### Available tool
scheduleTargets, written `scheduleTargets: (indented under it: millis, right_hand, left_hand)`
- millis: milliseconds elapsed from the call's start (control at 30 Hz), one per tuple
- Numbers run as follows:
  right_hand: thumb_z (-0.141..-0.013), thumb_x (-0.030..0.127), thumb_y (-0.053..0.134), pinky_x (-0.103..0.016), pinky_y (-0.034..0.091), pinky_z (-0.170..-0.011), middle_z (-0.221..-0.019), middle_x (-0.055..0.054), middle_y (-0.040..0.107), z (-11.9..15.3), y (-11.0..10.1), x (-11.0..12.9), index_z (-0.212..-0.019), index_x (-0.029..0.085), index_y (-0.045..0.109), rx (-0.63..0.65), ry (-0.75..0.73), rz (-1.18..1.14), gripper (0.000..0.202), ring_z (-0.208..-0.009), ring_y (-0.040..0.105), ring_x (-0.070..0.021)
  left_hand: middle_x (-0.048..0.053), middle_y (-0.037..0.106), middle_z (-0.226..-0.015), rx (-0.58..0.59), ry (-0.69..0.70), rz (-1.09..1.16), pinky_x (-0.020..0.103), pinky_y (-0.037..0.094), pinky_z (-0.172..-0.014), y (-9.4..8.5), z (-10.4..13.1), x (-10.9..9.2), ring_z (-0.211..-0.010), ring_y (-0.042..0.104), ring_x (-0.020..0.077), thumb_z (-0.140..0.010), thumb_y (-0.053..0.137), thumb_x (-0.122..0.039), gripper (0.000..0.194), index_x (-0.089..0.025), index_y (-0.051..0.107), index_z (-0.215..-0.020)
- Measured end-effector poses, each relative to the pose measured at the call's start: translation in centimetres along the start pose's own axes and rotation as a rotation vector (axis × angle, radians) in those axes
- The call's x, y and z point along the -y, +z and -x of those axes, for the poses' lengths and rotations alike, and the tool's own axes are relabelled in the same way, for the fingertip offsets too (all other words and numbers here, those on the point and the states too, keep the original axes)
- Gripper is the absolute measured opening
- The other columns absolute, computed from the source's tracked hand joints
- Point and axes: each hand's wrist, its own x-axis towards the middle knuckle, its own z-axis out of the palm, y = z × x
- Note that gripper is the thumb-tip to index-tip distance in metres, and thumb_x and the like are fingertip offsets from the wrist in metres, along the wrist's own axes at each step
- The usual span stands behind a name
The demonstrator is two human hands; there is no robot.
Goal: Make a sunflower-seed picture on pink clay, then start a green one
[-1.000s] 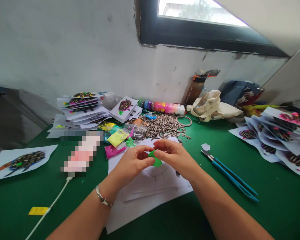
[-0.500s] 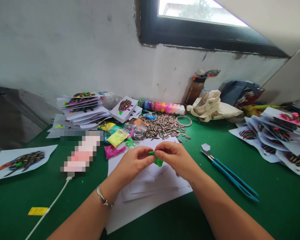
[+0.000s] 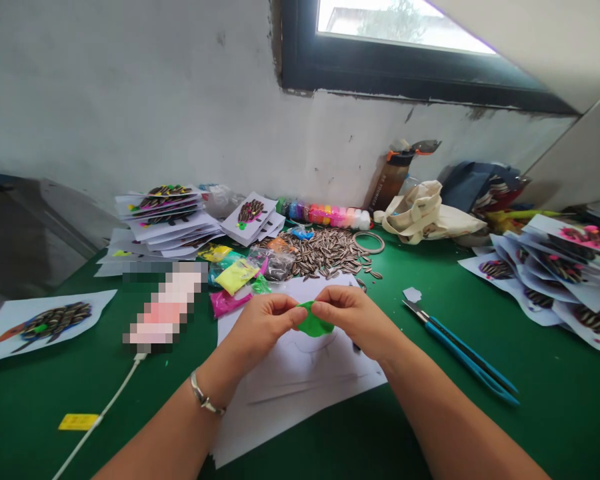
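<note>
A flat, soft piece of bright green modelling clay (image 3: 316, 324) is stretched between my two hands. My left hand (image 3: 270, 323) pinches its left edge between thumb and fingers. At its upper right, my right hand (image 3: 353, 317) pinches it the same way. Beneath them lie stacked white sheets of paper (image 3: 280, 393), the top one with a pencil outline partly hidden by the clay and hands. Beyond the paper are small bags of coloured clay, among them a yellow one (image 3: 236, 275) and a magenta one (image 3: 229, 303).
Sunflower seeds (image 3: 325, 252) are heaped behind the paper, beside a roll of tape (image 3: 369, 243). Blue-handled tweezers (image 3: 463, 353) lie at right. Stacks of seed-decorated pictures (image 3: 167, 223) stand left and right. A white cable (image 3: 100, 417) crosses the left side. A bottle (image 3: 393, 180) leans by the wall.
The green clay has become wider and flatter between my fingers. My hands have moved slightly apart, both still pinching it.
</note>
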Motion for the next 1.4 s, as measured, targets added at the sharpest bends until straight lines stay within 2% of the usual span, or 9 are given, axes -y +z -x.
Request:
scheduleTargets:
  millis: [133,300,600,733,867,967,1133,1300,1400]
  right_hand:
    - [-0.077,0.038,0.069,-0.024,0.029,-0.054,-0.059,0.004,0.049,0.1,-0.2,0.2,-0.065,0.017,0.061,-0.036,-0.016,0.02,0.026,-0.057,0.04,-0.0095]
    - [-0.073,0.04,0.074,-0.025,0.035,-0.059,-0.068,0.001,0.059,0.2,-0.4,0.5,-0.076,0.016,0.068,-0.013,0.025,-0.043,0.024,-0.063,0.048,-0.0114]
    - [-0.083,0.043,0.065,-0.026,0.036,-0.062,-0.069,0.001,0.059,0.1,-0.3,0.2,-0.078,0.017,0.069,0.012,0.022,-0.015,0.026,-0.065,0.048,-0.0117]
    - [-0.079,0.04,0.071,-0.026,0.04,-0.063,-0.074,0.001,0.059,0.1,-0.2,0.2,-0.095,0.02,0.066,0.031,0.038,-0.1,0.026,-0.068,0.052,-0.0126]
    - [-0.073,0.036,0.078,-0.029,0.045,-0.064,-0.078,0.003,0.059,0.1,-0.1,-0.1,-0.12,0.025,0.052,0.1,0.133,-0.272,0.054,-0.07,0.059,-0.0145]
    - [-0.073,0.031,0.079,-0.031,0.047,-0.068,-0.079,0.003,0.06,0.0,-0.1,-0.4,-0.12,0.026,0.052,0.128,0.143,-0.362,0.054,-0.07,0.061,-0.0142]
    - [-0.07,0.021,0.08,-0.028,0.045,-0.068,-0.075,0.003,0.062,-0.1,0.2,-0.2,-0.11,0.023,0.059,0.029,0.03,-0.332,0.045,-0.071,0.061,-0.0136]
    - [-0.071,0.024,0.08,-0.032,0.048,-0.073,-0.081,0.001,0.067,-0.1,0.2,-0.2,-0.118,0.024,0.058,-0.002,0.048,-0.364,0.052,-0.075,0.064,-0.0155]
    - [-0.071,0.03,0.08,-0.032,0.049,-0.071,-0.077,0.001,0.067,-0.3,0.1,-0.3,-0.113,0.021,0.061,-0.028,0.081,-0.386,0.046,-0.068,0.065,-0.0145]
  left_hand:
    - [0.002,0.064,-0.069,0.069,-0.021,0.06,0.027,0.042,-0.064,-0.1,0.1,0.0,-0.067,0.056,0.0157,-0.076,0.07,-0.052,0.037,-0.016,0.069,-0.072]
    - [0.008,0.07,-0.098,0.126,-0.12,0.167,0.031,0.048,-0.071,-0.3,-0.1,0.6,-0.084,0.065,0.0212,-0.076,0.066,-0.064,0.058,-0.019,0.066,-0.113]
    - [0.002,0.066,-0.072,0.05,-0.075,0.226,0.026,0.045,-0.065,-0.2,-0.2,1.1,-0.066,0.059,0.0135,-0.075,0.076,-0.046,0.032,-0.014,0.07,-0.079]
    - [0.002,0.066,-0.074,0.058,-0.067,0.241,0.027,0.046,-0.067,-0.1,-0.2,0.9,-0.068,0.06,0.0141,-0.077,0.074,-0.045,0.031,-0.015,0.07,-0.079]
    - [0.002,0.066,-0.075,0.038,-0.039,0.258,0.026,0.046,-0.068,0.0,-0.3,0.9,-0.071,0.06,0.0141,-0.078,0.074,-0.045,0.029,-0.015,0.07,-0.08]
    - [0.001,0.065,-0.075,-0.005,-0.035,0.286,0.025,0.046,-0.067,-0.1,-0.3,1.0,-0.07,0.058,0.013,-0.078,0.074,-0.045,0.03,-0.016,0.07,-0.081]
    - [0.001,0.068,-0.08,0.02,-0.012,0.291,0.025,0.046,-0.069,-0.2,-0.2,1.0,-0.073,0.058,0.0124,-0.075,0.078,-0.039,0.026,-0.017,0.071,-0.087]
    - [-0.001,0.068,-0.078,-0.046,0.049,0.335,0.023,0.046,-0.069,0.0,-0.2,1.1,-0.072,0.06,0.0117,-0.074,0.079,-0.028,0.018,-0.017,0.071,-0.086]
    - [-0.001,0.069,-0.077,-0.078,0.067,0.363,0.022,0.046,-0.068,0.0,-0.2,0.9,-0.072,0.06,0.0114,-0.073,0.079,-0.026,0.017,-0.018,0.071,-0.086]
